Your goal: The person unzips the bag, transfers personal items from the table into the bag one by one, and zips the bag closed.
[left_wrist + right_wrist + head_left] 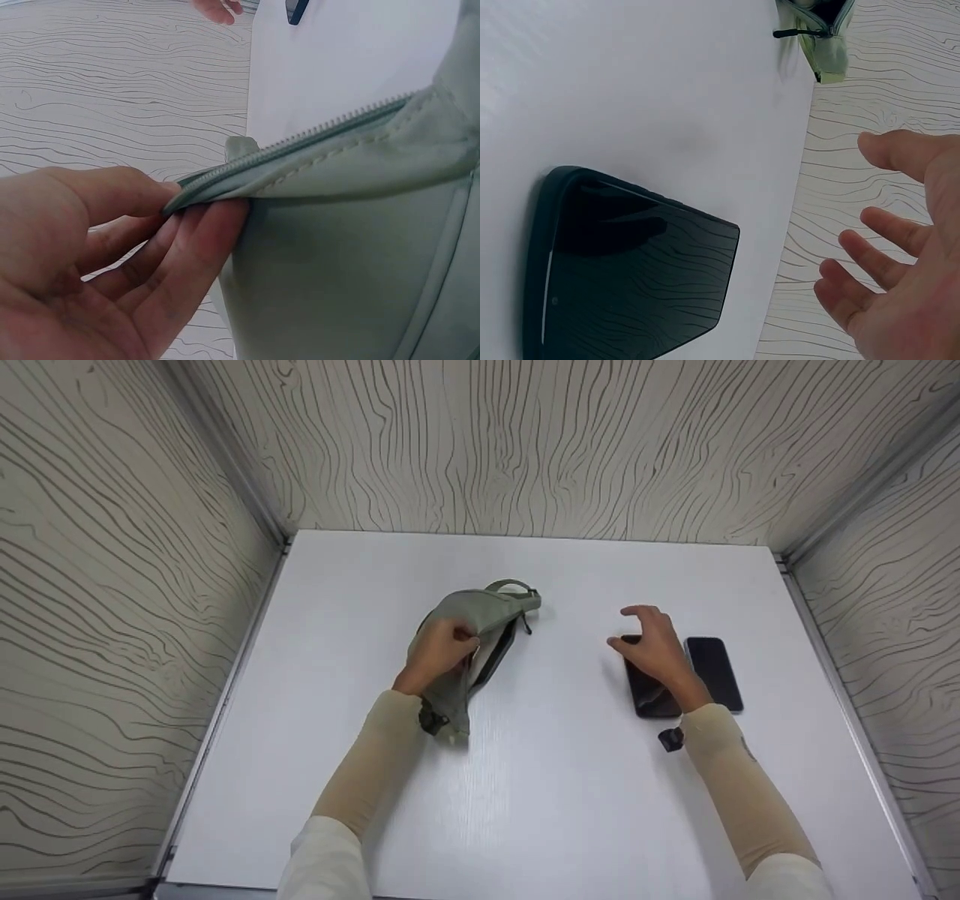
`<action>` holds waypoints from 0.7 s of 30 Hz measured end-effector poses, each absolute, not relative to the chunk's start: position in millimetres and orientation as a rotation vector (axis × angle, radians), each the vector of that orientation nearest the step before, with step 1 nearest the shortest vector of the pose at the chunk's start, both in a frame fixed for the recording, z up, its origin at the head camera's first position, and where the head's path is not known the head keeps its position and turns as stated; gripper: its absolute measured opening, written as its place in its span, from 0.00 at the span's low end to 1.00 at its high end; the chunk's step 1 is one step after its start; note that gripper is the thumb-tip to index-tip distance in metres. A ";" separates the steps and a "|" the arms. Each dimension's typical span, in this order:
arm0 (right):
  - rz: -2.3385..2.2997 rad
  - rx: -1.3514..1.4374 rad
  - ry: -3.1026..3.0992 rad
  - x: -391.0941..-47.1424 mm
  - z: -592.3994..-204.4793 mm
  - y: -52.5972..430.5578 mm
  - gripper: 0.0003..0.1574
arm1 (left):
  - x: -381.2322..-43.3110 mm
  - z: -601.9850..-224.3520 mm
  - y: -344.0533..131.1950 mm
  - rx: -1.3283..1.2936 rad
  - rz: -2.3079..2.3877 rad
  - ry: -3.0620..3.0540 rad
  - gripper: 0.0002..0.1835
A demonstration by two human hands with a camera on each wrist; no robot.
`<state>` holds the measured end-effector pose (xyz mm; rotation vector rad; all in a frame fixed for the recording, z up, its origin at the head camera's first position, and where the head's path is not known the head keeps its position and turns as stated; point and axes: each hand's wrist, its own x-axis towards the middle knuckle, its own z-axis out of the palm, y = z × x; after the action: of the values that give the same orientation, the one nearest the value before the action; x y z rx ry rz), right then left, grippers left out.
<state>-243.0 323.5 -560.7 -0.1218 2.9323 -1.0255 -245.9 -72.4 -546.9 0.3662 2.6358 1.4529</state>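
A grey-green zippered waist bag (480, 611) lies left of the table's middle, its zip unfastened and the mouth gaping. My left hand (442, 649) pinches one edge of that mouth; in the left wrist view the thumb and fingers (217, 232) grip the fabric beside the zipper teeth (300, 142). To the right, my right hand (656, 649) hovers over a dark smartphone (649, 690), fingers spread and holding nothing. The right wrist view shows this phone (645, 270) flat on the table, with the hand (900, 247) beyond it. A second smartphone (714, 671) lies just right of the first.
The white table (540, 795) is bordered by patterned panels (495, 450) at the back and both sides. A strap loop (510, 585) and a dark zipper pull (527, 624) stick out at the bag's far end. A black buckle (431, 720) hangs at its near end.
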 end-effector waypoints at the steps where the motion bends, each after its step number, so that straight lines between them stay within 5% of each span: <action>1: -1.018 -0.123 2.935 -242.5 -560.7 324.5 0.40 | -245.9 -547.0 -72.5 0.369 1.455 2.637 0.06; 21: -0.980 -0.079 2.894 -239.3 -562.3 343.7 0.44 | -246.4 -548.4 -73.6 0.404 1.469 2.614 0.05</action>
<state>-239.3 343.7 -562.3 -0.0792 2.8943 -0.9801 -246.4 -73.6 -548.4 0.4038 2.6144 1.4689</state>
